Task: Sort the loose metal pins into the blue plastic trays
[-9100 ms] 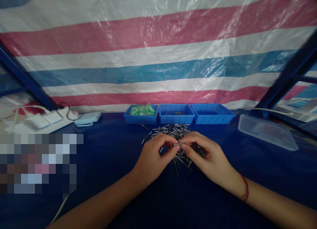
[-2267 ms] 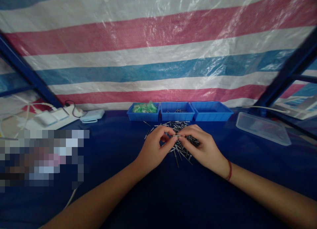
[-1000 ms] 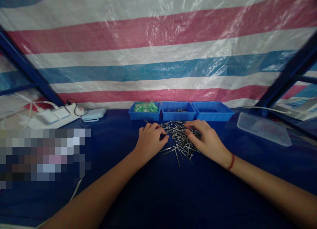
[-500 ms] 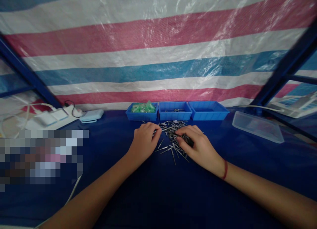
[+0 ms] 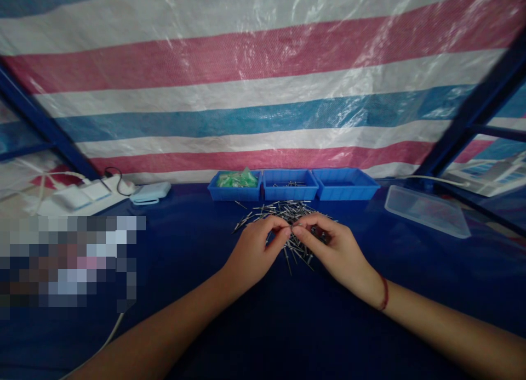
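Note:
A heap of thin silver blind rivets (image 5: 283, 209) lies on the dark blue table, spreading under and around both hands. My left hand (image 5: 258, 248) is closed in a pinch, thumb against forefinger, over the heap's left side. Opposite it, my right hand (image 5: 335, 245) pinches too, its fingertips meeting those of the left. A small bit of metal shows between the touching tips; it looks like a blind rivet, mostly hidden by the fingers. Some rivets lie loose beside the left hand, and others poke out below the fingertips.
Behind the heap stand three blue bins: a left bin (image 5: 234, 193) with a green bag, a middle bin (image 5: 290, 193) with a few rivets, and a right bin (image 5: 349, 192). A clear plastic lid (image 5: 427, 211) lies right; a power strip (image 5: 88, 199) and light-blue case (image 5: 150, 193) lie left.
My left hand has moved right and slightly nearer, uncovering rivets at the heap's left. The right hand has shifted slightly right and nearer, and the fingertips of both hands now meet.

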### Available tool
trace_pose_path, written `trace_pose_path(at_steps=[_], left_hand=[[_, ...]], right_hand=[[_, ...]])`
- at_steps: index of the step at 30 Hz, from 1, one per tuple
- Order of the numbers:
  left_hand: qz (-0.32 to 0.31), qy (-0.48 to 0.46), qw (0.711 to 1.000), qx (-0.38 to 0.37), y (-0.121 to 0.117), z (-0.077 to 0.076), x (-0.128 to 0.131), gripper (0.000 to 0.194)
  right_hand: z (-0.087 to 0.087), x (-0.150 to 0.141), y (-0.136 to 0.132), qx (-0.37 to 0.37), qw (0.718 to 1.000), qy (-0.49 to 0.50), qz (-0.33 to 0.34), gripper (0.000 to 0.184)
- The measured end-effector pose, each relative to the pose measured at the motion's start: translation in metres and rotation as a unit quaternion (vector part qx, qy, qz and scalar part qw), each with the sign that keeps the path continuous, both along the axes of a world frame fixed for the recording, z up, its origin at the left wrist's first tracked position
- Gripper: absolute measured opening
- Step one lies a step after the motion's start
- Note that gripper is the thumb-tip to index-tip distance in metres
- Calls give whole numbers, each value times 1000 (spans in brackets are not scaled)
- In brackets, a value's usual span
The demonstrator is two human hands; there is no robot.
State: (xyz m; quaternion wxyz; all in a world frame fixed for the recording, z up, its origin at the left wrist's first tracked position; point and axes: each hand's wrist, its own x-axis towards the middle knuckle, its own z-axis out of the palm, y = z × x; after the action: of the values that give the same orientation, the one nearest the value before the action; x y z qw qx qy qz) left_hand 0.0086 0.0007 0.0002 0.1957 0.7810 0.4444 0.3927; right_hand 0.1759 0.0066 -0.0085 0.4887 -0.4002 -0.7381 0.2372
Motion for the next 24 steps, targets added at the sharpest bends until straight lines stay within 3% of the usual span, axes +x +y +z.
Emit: trace_pose_path(at_steps=[11, 24], left_hand=[[-19, 29, 999, 2, 0, -1, 1, 10], [15, -36, 998, 47, -2, -1, -1, 4]], right_hand=[[1, 2, -1, 32, 999, 2, 38, 9], [1, 3, 5, 53, 997, -43, 44, 16]])
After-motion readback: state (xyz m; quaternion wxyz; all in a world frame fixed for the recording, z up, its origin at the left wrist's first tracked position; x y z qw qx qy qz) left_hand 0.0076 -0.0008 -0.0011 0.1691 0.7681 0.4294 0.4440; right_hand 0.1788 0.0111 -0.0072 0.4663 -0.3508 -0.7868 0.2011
